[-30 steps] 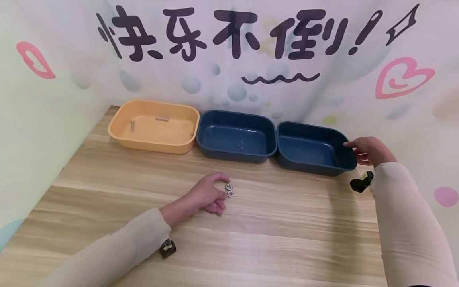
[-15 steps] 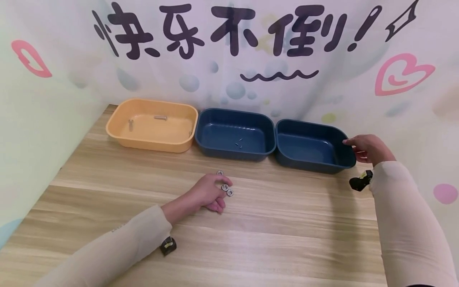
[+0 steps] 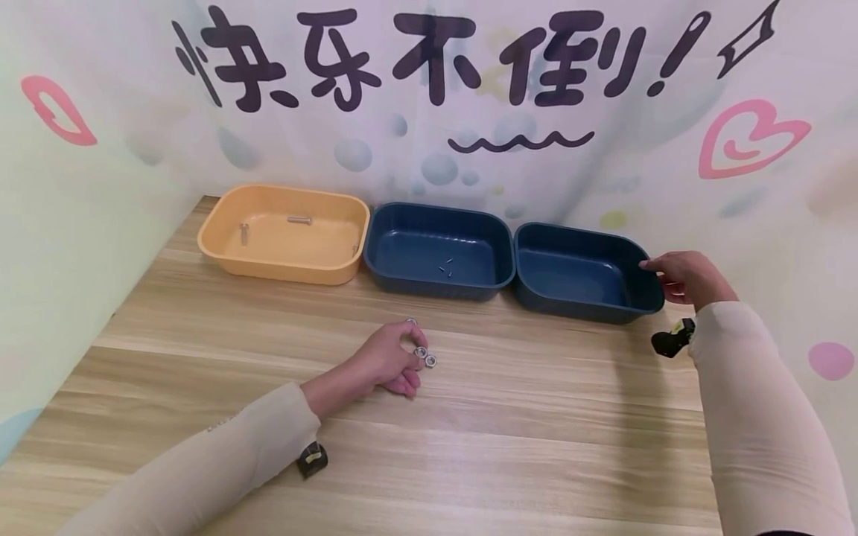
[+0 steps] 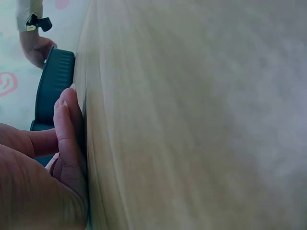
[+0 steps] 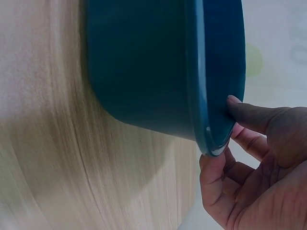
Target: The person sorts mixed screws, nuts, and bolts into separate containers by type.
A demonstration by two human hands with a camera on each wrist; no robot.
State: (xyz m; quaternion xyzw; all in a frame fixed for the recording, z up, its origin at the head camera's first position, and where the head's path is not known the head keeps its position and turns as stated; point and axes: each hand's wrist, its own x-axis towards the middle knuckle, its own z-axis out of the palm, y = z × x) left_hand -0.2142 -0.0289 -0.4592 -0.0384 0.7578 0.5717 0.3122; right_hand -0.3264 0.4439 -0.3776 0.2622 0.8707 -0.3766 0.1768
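My left hand [image 3: 390, 359] rests on the wooden table, its thumb and index finger pinching a small metal nut [image 3: 421, 353]. Touching or very close to that one is a second nut [image 3: 431, 361], on the right. A third nut [image 3: 412, 321] lies just beyond the index finger, partly hidden. In the left wrist view the left hand [image 4: 53, 167] hides the nuts. My right hand [image 3: 690, 278] grips the right end of the right-hand dark blue bin [image 3: 576, 309]. The right wrist view has its thumb inside the rim and the other fingers outside.
A yellow bin [image 3: 288, 269] at the back left holds a few bolts [image 3: 299, 220]. Between it and the right-hand bin stands another dark blue bin [image 3: 436, 286], with small screws [image 3: 445, 268] inside. A printed cloth [image 3: 375, 164] hangs close behind the row.
One nut has shifted slightly left, toward my left thumb, and the index finger has curled in against it. The right hand keeps its hold on the bin.
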